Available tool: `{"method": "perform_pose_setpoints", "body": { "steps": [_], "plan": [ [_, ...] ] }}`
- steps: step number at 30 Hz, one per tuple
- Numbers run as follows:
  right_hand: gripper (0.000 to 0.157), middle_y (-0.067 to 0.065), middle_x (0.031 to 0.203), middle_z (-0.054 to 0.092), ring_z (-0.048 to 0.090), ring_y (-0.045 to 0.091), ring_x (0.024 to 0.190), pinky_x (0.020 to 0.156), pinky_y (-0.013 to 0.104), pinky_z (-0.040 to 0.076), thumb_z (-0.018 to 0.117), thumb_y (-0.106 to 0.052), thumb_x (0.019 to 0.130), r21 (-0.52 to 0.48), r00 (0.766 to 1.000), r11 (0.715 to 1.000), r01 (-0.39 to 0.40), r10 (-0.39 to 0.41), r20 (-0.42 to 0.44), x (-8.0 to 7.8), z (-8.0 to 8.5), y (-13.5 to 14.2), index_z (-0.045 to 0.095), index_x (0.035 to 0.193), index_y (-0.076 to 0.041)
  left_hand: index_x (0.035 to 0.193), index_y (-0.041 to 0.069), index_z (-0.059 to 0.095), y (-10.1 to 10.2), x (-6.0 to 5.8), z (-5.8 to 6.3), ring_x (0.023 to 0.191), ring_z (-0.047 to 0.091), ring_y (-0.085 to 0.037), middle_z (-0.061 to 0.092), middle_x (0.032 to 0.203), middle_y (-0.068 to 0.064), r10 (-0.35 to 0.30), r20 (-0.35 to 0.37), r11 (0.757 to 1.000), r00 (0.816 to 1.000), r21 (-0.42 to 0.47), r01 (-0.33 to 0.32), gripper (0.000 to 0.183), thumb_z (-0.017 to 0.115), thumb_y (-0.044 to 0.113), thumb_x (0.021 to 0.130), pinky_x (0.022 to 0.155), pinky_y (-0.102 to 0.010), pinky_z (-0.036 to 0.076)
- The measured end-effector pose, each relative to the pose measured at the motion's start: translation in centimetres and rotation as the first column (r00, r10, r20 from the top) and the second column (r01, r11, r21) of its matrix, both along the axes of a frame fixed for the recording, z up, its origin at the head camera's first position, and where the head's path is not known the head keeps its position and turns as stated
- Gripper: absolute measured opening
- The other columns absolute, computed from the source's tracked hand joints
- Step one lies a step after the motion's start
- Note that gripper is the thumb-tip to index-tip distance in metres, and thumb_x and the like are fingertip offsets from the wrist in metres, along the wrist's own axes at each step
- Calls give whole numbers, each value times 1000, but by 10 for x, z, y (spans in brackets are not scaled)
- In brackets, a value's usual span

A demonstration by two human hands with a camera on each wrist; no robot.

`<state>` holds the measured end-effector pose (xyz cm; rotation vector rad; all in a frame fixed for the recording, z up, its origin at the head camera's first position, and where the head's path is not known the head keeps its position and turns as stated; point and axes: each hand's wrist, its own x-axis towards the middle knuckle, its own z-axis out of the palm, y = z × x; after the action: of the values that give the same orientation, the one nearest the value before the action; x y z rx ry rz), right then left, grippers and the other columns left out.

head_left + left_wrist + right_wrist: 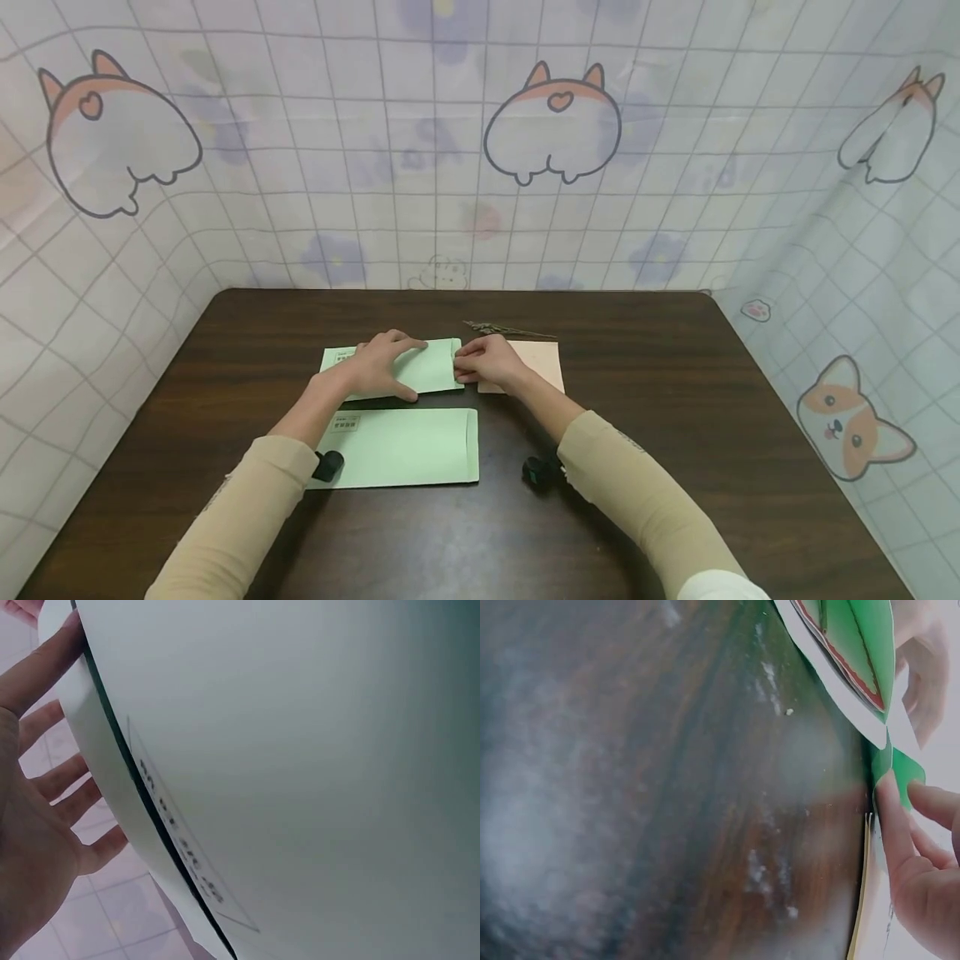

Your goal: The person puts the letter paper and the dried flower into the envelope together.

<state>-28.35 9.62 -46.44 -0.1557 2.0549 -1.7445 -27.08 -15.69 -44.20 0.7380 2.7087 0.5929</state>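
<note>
A pale green envelope [435,367] with a printed label lies toward the back of the table. Spread across it, my left hand [378,367] touches it near its two long edges with fairly straight fingers and thumb. At the envelope's right end, my right hand [495,362] pinches the flap between thumb and fingers. In the right wrist view, the envelope's mouth [870,645] gapes, showing a red-edged layer inside. The green flap [906,776] meets my fingertips there. A second green envelope [408,450] lies nearer, below my left hand.
A pale peach sheet [542,362] lies partly under my right hand. Behind it is a dried plant sprig [495,327]. The brown table [660,392] is bounded by a patterned cloth wall [555,225] at the back and sides.
</note>
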Motion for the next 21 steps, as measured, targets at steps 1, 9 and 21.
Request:
{"method": "perform_pose_setpoints", "body": {
  "steps": [1, 9, 21],
  "plan": [
    [24, 21, 97, 73, 74, 20, 79, 77, 33, 60, 64, 3, 100, 4, 1000, 1000, 3, -3, -5, -1, 0, 0, 65, 120, 15, 156, 18, 45, 0, 0, 0, 141, 36, -39, 39, 152, -17, -1, -2, 1000, 1000, 3, 1, 87, 87, 41, 83, 107, -72, 24],
    [31, 23, 109, 72, 75, 26, 89, 78, 34, 60, 64, -4, 102, 41, 1000, 999, -7, 8, -29, -3, 0, -3, 63, 127, 13, 156, 16, 45, 0, 0, 0, 141, 35, -42, 39, 153, -19, -4, -26, 1000, 1000, 4, 4, 88, 87, 41, 83, 106, -73, 24],
    [35, 23, 112, 68, 74, 28, 91, 81, 36, 60, 65, -6, 102, -1, 999, 1000, -19, 19, -28, 0, -2, 1, 59, 132, 12, 160, 16, 38, -13, 0, -3, 142, 35, -43, 37, 156, -20, 28, -6, 999, 1000, -24, -28, 96, 89, 35, 82, 105, -77, 21]
  ]
}}
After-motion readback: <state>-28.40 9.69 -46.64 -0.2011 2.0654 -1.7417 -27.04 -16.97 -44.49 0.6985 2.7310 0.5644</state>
